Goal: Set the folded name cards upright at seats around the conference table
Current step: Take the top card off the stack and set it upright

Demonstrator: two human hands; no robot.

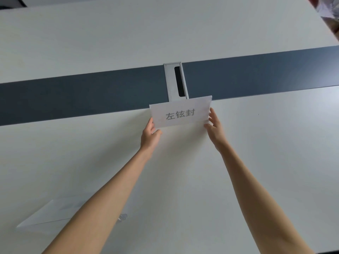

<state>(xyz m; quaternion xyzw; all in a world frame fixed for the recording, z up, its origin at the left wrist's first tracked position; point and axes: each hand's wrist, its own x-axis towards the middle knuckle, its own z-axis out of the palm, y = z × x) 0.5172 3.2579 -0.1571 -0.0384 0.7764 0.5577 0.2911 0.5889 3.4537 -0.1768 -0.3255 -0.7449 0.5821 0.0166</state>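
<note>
- Across the middle of the conference table [256, 162] runs a dark grey band [73, 96], with pale tabletop on both sides of it reaching to the left and right borders of the view.
- Set into that band is a silver cable hatch [175, 81] with a dark slot; its near end sits just behind the name card [180, 112].
- Near the bottom left lies a second folded sheet [45, 215], low against the surface and well apart from the hands, partly covered by the left forearm.
- At the top right corner something red and white [328, 10] is cut off by the border and too blurred to identify.
- A small pale mark by the left forearm is too faint to make out.
- Whether the name card's lower edge touches the table cannot be told; its printed face tilts toward the camera, and its back fold is hidden.
- Left hand [150, 134] pinches the card's lower left corner, thumb on the front.
- Right hand [215, 125] holds the card's right edge, fingers reaching up along it and thumb at the lower corner.
- Between both hands, the card stands at the near edge of the dark band.
</note>
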